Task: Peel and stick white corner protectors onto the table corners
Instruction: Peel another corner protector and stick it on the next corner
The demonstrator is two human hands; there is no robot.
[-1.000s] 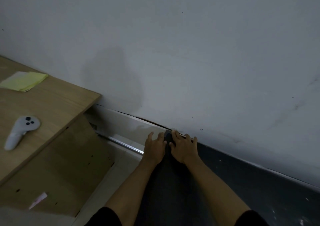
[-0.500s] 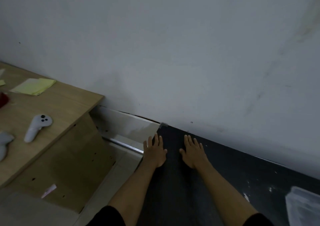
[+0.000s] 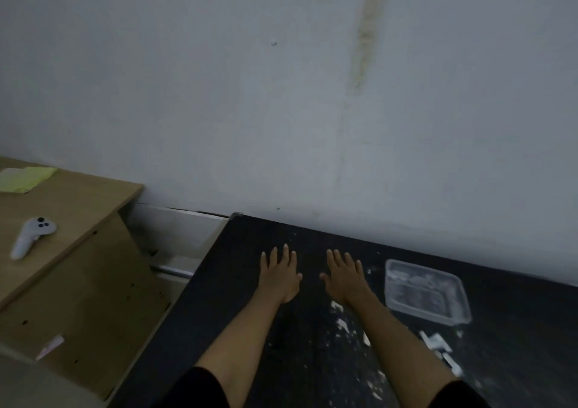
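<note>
Two hands, left hand [image 3: 279, 274] and right hand [image 3: 344, 278], lie flat with fingers spread, holding nothing, on the black table [image 3: 281, 345]. Corner protector [image 3: 236, 214] sits on the far corner by the wall. Loose protectors [image 3: 436, 343] lie near the plastic tray [image 3: 425, 292]. Next step, likely: pick one, peel fully, align squarely, press firmly.

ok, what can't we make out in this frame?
- Corner protector on the black table's far corner: head view, too small and dim to judge its seating.
- Clear tray: contents blurred.
- Table's other corners: cut off by frame edges.
- White scraps: too blurred to identify.
</note>
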